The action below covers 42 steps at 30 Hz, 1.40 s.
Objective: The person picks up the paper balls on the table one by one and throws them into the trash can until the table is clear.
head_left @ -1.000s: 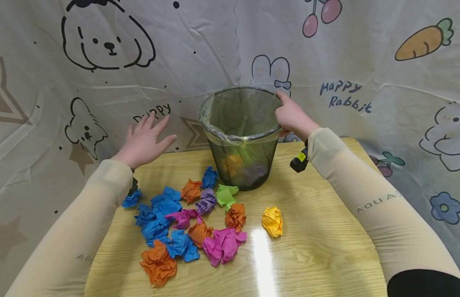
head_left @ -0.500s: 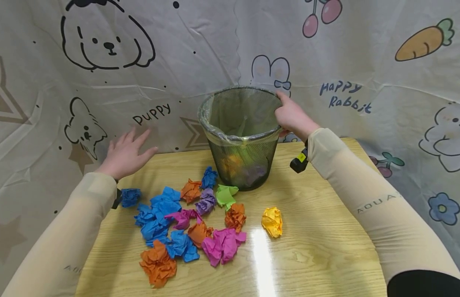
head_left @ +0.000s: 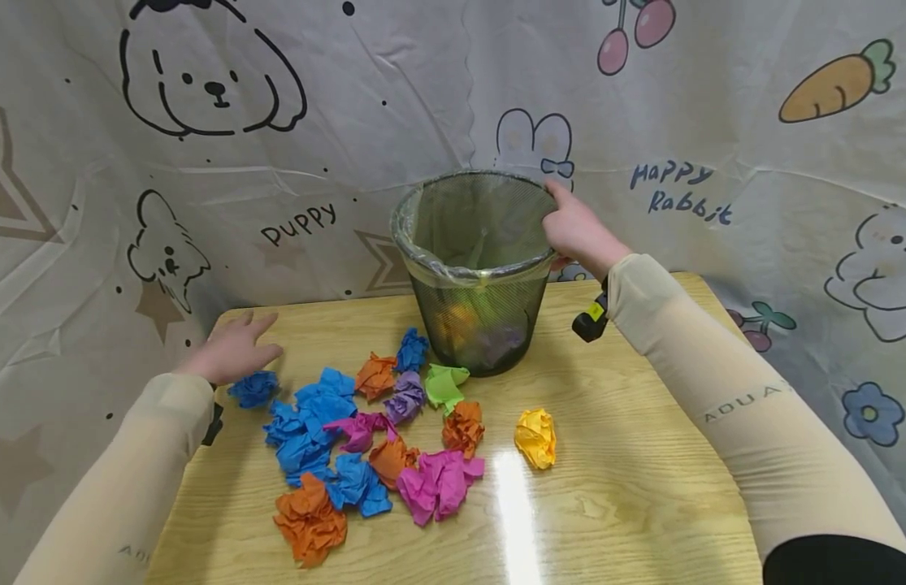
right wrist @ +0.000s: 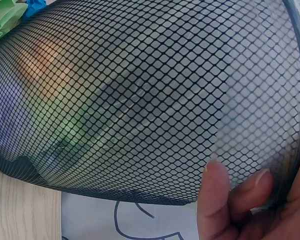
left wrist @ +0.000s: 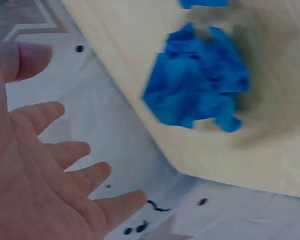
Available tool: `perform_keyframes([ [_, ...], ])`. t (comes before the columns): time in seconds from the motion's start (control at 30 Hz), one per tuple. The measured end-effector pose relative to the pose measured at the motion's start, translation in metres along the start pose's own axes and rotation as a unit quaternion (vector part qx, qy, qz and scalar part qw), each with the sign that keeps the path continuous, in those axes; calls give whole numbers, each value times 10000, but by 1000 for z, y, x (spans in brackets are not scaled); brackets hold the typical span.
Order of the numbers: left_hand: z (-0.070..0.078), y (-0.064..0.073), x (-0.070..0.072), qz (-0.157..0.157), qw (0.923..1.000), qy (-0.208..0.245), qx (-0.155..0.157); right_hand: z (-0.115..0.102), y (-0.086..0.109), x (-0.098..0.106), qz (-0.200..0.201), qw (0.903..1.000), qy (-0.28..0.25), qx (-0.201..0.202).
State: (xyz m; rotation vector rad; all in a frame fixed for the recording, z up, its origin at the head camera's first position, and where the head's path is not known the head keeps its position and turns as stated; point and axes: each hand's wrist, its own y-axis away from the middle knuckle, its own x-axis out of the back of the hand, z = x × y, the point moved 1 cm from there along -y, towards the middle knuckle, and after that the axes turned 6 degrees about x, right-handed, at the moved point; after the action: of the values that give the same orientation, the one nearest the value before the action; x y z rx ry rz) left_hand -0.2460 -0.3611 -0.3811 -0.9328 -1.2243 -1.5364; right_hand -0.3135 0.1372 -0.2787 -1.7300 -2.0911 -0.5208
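A black mesh wastebasket with a clear liner stands at the back of the table, crumpled paper showing through its mesh. My right hand grips its rim at the right, fingertips against the outside of the mesh. At the table's left edge, my left hand hovers beside a crumpled blue paper ball, fingers spread and holding nothing. In the left wrist view, the blue ball lies apart from the fingers, on the wooden tabletop.
Several blue, orange, magenta, purple and green paper balls lie left of centre on the table. One yellow ball sits apart. A printed curtain hangs behind.
My left hand has moved left and down, from near the curtain to beside the leftmost blue paper ball. The right hand and the wastebasket have stayed in place.
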Motion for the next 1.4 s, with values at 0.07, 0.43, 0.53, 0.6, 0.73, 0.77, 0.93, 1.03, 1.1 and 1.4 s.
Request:
perform_keyframes([
  [0.07,-6,1,-7,-75,9999,81,11,0,0,0,7,10000,1,25],
  [0.43,-35,8,-40,-652,9965,434,299,0,-1,-1,16,10000,43,16],
  [0.53,-39,7,-49,-696,9960,465,324,0,-1,-2,15,10000,45,15],
  [0.6,-41,6,-53,-688,9961,460,313,0,-1,-2,4,10000,36,14],
  [0.73,-43,3,-59,-617,9969,391,278,0,-1,-1,-10,10000,21,10],
  [0.77,-43,2,-60,-608,9971,376,262,1,-1,-1,-14,10000,16,11],
  [0.93,-41,0,-62,-619,9974,295,241,2,-2,-1,6,10000,50,33],
  [1.03,-39,1,-62,-575,9981,166,128,3,-2,-2,31,9999,57,86],
  [1.1,-38,1,-62,-523,9986,86,60,3,-2,-3,45,9999,55,114],
  [1.4,-37,3,-61,-330,9994,32,-55,2,-2,-2,51,9999,73,61],
])
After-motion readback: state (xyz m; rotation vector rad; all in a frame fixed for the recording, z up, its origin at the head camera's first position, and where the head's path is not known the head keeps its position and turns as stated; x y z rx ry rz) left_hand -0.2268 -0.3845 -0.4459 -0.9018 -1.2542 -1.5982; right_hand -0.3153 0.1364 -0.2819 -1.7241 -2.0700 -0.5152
